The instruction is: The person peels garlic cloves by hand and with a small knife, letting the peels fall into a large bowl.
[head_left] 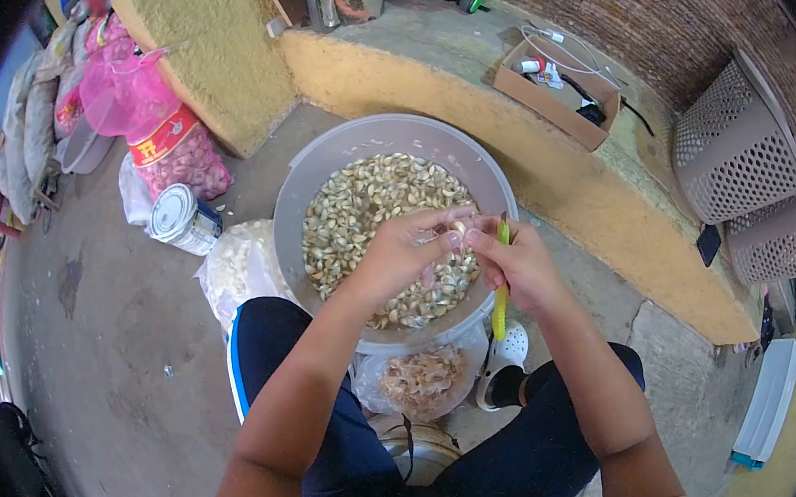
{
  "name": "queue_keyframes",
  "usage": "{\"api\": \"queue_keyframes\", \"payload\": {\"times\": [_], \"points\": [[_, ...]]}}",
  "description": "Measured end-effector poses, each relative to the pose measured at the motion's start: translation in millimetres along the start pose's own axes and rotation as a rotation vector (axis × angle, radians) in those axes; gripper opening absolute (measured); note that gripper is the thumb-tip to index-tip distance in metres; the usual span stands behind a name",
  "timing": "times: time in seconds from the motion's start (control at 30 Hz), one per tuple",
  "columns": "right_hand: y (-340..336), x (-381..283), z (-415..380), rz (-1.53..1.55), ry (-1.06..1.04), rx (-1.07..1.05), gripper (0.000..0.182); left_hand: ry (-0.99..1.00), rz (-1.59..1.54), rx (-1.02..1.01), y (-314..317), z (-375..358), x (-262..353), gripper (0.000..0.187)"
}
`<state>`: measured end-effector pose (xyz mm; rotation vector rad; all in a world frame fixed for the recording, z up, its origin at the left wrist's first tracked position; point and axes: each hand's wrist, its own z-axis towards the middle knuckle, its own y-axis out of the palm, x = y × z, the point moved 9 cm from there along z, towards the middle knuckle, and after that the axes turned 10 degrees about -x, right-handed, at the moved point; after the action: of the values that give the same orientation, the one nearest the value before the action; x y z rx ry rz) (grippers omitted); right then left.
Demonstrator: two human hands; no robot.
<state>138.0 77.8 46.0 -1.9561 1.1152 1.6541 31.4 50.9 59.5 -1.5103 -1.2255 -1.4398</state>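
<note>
Over a large grey tub [381, 125] my two hands meet, fingertips close together. Between the thumb and fingers of my left hand [408, 252] is a pale garlic clove [458, 228]. My right hand [527, 270] grips a small knife [500, 311] with a yellow-green handle, its thumb and fingertip touching the clove. Most of the blade is hidden by the fingers. Below them, many unpeeled garlic cloves [356, 214] fill the tub, apparently in water. A plastic bag of papery garlic skins [422, 380] sits between my legs, against the tub's near side.
Left of the tub stand a white bag of pale cloves [244, 263], a paint can [184, 216] and a pink mesh bag of garlic [184, 164]. A low yellow ledge [566, 199] runs behind, carrying a cardboard box [551, 99]. Perforated baskets [744, 158] lean at right.
</note>
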Motion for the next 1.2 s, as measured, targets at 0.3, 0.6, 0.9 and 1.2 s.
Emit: {"api": "queue_keyframes", "payload": {"times": [0.3, 0.6, 0.9, 1.2], "points": [[-2, 1, 1, -0.011, -0.018, 0.086, 0.03, 0.12, 0.361, 0.303, -14, -9, 14, 0.015], [1, -11, -3, -0.173, -0.085, 0.111, 0.027, 0.016, 0.274, 0.337, -21, -11, 11, 0.014], [8, -11, -3, -0.276, -0.066, 0.06, 0.025, 0.544, 0.704, 0.432, -15, -18, 38, 0.01], [8, -6, -1, -0.017, -0.076, 0.015, 0.031, 0.082, 0.216, 0.4, -26, -9, 5, 0.017]]}}
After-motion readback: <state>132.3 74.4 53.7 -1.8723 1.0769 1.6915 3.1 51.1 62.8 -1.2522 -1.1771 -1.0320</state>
